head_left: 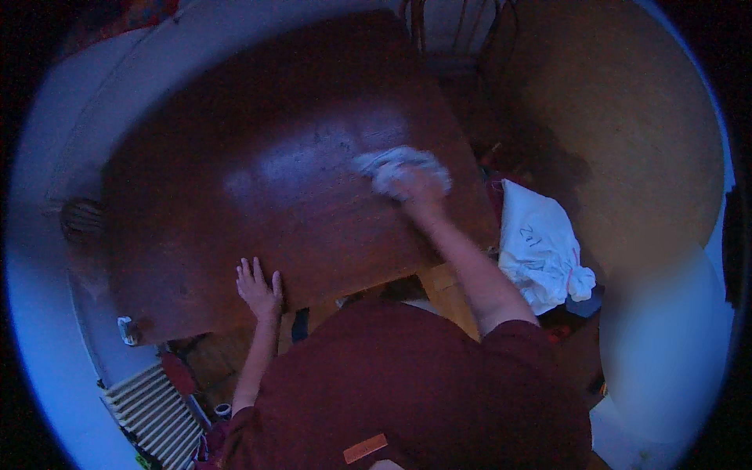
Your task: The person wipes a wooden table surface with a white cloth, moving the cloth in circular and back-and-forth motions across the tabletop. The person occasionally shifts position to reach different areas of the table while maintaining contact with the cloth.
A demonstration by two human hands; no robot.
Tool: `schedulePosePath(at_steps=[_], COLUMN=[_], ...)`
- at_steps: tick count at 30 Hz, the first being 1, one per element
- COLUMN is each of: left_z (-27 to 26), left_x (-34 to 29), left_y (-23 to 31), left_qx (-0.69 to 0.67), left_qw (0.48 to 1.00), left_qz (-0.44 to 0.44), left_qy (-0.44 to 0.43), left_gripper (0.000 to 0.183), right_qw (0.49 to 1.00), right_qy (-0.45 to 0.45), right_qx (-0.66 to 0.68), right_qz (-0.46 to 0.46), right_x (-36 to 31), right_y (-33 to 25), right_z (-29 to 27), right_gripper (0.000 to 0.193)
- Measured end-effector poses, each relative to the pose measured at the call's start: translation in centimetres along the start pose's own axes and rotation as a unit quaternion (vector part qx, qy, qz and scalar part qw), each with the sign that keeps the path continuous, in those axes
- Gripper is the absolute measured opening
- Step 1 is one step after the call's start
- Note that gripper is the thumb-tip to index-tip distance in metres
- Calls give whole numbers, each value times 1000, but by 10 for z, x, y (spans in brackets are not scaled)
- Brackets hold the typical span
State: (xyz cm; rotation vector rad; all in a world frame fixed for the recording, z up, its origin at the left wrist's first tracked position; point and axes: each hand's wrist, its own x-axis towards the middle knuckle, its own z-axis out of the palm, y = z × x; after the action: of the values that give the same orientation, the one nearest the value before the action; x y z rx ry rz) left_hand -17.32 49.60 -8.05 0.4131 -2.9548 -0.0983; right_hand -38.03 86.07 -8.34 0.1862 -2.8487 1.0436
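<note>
Cloth (pixel 388 167), blurred, lies on the table (pixel 188 204) in the head view, slightly above and right of centre, under the right hand (pixel 421 194); how far its fingers curl cannot be told. Lower left of centre, the left hand (pixel 259 296) rests empty, fingers extended and parted, near the table's edge.

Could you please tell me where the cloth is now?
The pale cloth is just right of centre in the head view, under the right hand on the table.

Cloth (pixel 388 167) — pale, bunched, blurred | on right part of table (pixel 196 219) — dark, reddish-brown
</note>
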Motion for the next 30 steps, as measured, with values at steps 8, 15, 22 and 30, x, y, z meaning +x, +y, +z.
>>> schedulePosePath(at_steps=[8, 15, 22, 30], left_z=[4, -5, -19, -26], left_x=[-2, 4, 9, 9], left_y=[2, -5, -8, -15], left_qx=[6, -5, -11, 3], left_qw=[1000, 999, 997, 993], left_qz=[-5, 18, 58, 75], left_qy=[1, -32, -59, -94], left_gripper=[60, 63, 65, 67], right_qw=[990, 957, 979, 998], right_qy=[47, -237, 49, -26], right_qx=[-126, -18, -179, -44], right_qz=[-44, -167, 79, 45], right_x=[-12, -103, -40, -88], right_y=[-9, -134, 44, -87], right_z=[4, 90, -53, 42], right_gripper=[34, 23, 36, 38])
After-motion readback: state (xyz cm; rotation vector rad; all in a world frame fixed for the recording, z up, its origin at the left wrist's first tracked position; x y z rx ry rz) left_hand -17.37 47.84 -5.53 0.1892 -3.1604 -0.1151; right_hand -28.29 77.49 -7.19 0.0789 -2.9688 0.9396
